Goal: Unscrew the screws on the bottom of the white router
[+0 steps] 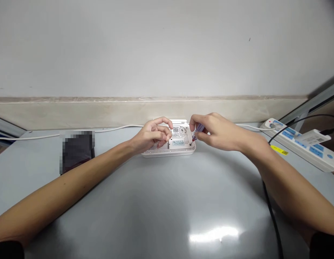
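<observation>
A white router (pixel 182 146) lies label side up on the table, near the wall, with vent holes and a printed sticker showing. My right hand (pixel 214 130) grips a small screwdriver (pixel 199 130) with a translucent purplish and red handle. Its tip points down at the round hole in the router's near right corner; the tip itself is too small to make out clearly. Over the router's left part, my left hand (pixel 155 135) is curled, thumb and fingertips drawn together. Whatever may be between those fingertips is too small to name.
A white power strip (pixel 298 144) with blue sockets and a plugged-in adapter (pixel 314 137) sits at the right. A black cable (pixel 271 212) runs under my right forearm. At the left lies a dark, partly pixelated phone-like object (pixel 77 151). A white cable (pixel 113 128) follows the wall.
</observation>
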`<act>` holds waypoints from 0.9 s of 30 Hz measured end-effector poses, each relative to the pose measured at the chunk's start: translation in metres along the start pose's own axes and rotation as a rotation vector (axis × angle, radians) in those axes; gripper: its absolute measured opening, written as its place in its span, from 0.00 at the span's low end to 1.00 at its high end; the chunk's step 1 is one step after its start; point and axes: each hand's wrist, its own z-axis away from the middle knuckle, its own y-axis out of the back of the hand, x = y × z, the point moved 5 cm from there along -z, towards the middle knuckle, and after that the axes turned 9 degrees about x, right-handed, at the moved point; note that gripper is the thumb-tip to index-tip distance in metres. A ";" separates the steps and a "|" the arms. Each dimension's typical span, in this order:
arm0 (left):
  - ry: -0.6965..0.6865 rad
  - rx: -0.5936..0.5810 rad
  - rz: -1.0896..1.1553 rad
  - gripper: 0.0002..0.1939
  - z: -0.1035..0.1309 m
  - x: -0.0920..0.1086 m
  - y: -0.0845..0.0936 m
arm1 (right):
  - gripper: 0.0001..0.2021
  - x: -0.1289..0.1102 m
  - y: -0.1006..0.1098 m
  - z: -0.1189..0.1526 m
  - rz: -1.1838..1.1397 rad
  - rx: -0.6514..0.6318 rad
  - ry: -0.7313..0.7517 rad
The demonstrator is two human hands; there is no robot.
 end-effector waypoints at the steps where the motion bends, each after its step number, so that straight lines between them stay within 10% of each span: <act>1: -0.002 -0.001 -0.001 0.14 0.000 0.000 0.000 | 0.07 0.000 0.000 0.000 0.002 0.004 -0.001; 27: -0.035 -0.073 0.029 0.09 0.000 -0.003 0.002 | 0.05 -0.001 -0.002 0.000 -0.018 -0.003 -0.013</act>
